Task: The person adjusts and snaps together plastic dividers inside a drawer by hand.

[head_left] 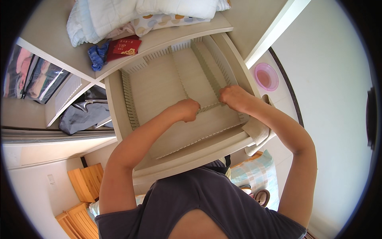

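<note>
My two hands are inside a pulled-out cream drawer (191,161) with notched plastic divider strips along its walls. Closed fingers of my left hand (188,110) grip the left end of a short crosswise divider strip (210,107). My right hand (234,98) is pinched at that strip's other end, where it meets a long divider strip (205,67) running to the back. A second lengthwise divider strip (180,73) stands left of it, with its near end by my left hand. Fingertips of both hands are partly hidden.
Above the drawer, a shelf holds folded white bedding (103,20), red cards (127,47) and a blue scrunchie (97,55). A beige cloth (258,129) hangs over the drawer's right front corner. A pink basin (266,77) stands on the floor; a grey bag (85,115) lies in the left compartment.
</note>
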The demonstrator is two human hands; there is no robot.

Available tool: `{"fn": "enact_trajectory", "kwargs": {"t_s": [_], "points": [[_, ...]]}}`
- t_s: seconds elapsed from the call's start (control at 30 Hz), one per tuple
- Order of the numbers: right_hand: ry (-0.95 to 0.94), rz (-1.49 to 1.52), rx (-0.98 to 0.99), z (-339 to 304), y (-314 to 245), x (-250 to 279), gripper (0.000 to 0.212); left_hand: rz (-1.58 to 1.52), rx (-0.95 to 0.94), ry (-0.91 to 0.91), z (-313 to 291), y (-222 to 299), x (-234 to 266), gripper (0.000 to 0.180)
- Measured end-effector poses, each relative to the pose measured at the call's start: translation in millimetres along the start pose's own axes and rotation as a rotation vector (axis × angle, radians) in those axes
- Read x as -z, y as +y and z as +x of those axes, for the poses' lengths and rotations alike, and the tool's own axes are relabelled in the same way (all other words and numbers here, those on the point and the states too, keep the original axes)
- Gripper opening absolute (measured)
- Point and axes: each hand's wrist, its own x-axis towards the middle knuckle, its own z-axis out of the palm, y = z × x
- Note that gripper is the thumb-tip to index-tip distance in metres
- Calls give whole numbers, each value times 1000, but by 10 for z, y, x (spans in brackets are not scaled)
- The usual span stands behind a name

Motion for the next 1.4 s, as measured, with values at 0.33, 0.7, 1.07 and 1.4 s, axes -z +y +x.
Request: {"fn": "enact_trajectory", "kwargs": {"t_s": [0.33,0.7,1.07,1.4], "points": [[29,-45,-10,1,-44,12,6,-38,-112,109,-148,-59,78,38],[-58,93,80,357,-411,101,11,-213,-147,277,-283,-211,-81,39],[-114,261,37,429,-518,82,17,-260,-139,318,-266,-146,-68,25],[-64,263,64,485,-532,-34,13,-209,-128,312,-273,-138,-88,19]]}}
